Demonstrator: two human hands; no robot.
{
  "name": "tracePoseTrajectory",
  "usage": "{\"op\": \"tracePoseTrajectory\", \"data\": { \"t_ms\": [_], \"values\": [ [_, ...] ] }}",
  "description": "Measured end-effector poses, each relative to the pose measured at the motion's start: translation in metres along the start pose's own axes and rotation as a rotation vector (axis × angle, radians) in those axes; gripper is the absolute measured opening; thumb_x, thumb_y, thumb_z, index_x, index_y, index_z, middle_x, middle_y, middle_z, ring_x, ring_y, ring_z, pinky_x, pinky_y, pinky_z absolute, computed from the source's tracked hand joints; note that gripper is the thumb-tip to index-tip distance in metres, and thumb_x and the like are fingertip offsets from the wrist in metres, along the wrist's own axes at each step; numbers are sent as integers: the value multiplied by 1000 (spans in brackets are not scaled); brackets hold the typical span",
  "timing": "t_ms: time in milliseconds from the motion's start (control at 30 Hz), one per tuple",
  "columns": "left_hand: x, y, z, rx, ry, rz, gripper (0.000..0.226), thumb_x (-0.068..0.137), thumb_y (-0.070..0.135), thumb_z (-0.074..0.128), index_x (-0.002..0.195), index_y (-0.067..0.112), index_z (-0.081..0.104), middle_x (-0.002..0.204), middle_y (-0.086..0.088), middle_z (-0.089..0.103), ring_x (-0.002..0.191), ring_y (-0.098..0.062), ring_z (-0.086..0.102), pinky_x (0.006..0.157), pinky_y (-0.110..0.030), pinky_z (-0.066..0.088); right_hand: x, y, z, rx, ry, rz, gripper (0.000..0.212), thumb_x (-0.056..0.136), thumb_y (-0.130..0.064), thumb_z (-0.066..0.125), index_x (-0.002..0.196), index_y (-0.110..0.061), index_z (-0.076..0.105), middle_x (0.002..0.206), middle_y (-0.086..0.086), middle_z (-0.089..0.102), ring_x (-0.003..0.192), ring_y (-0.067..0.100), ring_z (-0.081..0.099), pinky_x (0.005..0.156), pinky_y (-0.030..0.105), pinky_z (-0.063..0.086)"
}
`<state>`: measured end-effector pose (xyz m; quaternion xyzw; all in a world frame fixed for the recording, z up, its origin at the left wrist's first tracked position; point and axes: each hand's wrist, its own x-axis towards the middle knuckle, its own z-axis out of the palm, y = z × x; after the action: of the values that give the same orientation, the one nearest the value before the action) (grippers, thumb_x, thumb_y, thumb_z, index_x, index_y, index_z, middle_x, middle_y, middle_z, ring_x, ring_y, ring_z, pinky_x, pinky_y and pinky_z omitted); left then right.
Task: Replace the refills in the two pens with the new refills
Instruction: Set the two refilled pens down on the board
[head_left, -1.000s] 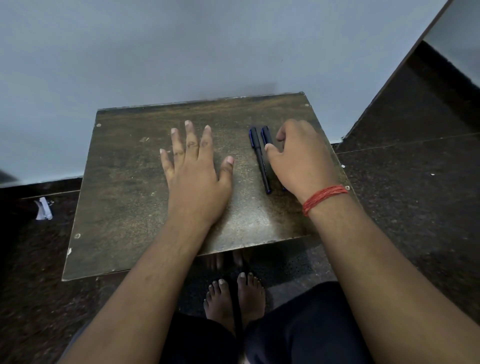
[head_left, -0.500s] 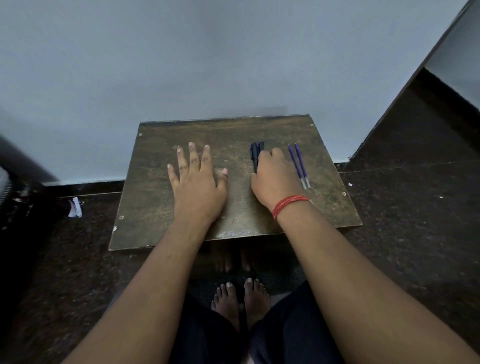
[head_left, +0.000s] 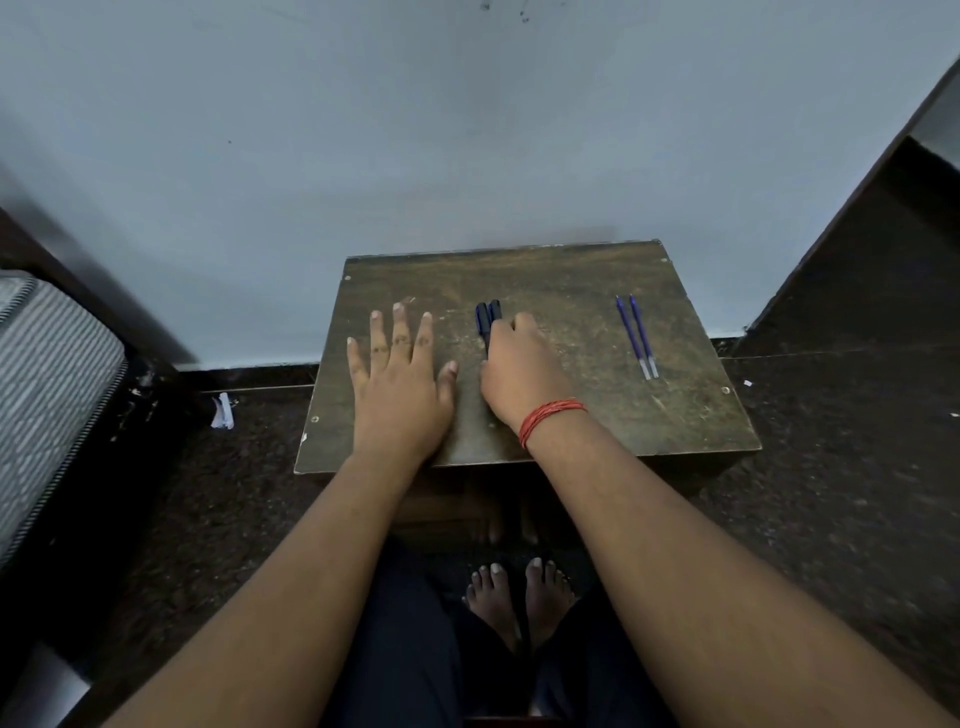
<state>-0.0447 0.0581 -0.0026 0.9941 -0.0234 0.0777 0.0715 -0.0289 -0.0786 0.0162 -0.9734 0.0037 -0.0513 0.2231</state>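
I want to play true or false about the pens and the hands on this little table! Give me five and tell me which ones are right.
1. The left hand lies flat on the table with its fingers spread. True.
2. The two new refills are in the left hand. False: they lie side by side on the table, off to the right of both hands.
3. The right hand is on the two pens. True: its fingers curl over them.
4. The red thread is on the left wrist. False: it is on the right wrist.
5. The pens lie on the floor. False: they are on the table, between the left hand and the refills.
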Motion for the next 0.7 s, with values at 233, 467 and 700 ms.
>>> {"op": "tracePoseTrajectory", "data": {
  "t_ms": [233, 467, 700],
  "values": [
    [3, 19, 7, -24, 45, 59, 63, 103, 47, 25, 159, 21, 13, 168, -11, 3, 155, -28, -9, 122, -57, -1, -1, 8, -9, 21, 54, -51, 28, 95, -25, 59, 120, -11, 56, 121, 9, 52, 108, 27, 55, 87, 37, 49],
    [5, 24, 15, -42, 32, 94, 63, 103, 50, 20, 160, 24, 7, 168, -9, -1, 154, -27, -13, 122, -59, -2, 9, 75, -55, -33, 184, 132, 27, 98, -23, 56, 121, -8, 57, 127, 10, 53, 120, 28, 50, 100, 38, 44],
    [4, 27, 13, -74, 42, 106, 64, 103, 51, 21, 159, 23, 9, 168, -9, 0, 154, -27, -12, 122, -58, -2, 9, 118, -68, -73, 116, 317, 28, 95, -20, 61, 118, -4, 58, 125, 16, 53, 117, 36, 53, 97, 39, 44]
  ]
}}
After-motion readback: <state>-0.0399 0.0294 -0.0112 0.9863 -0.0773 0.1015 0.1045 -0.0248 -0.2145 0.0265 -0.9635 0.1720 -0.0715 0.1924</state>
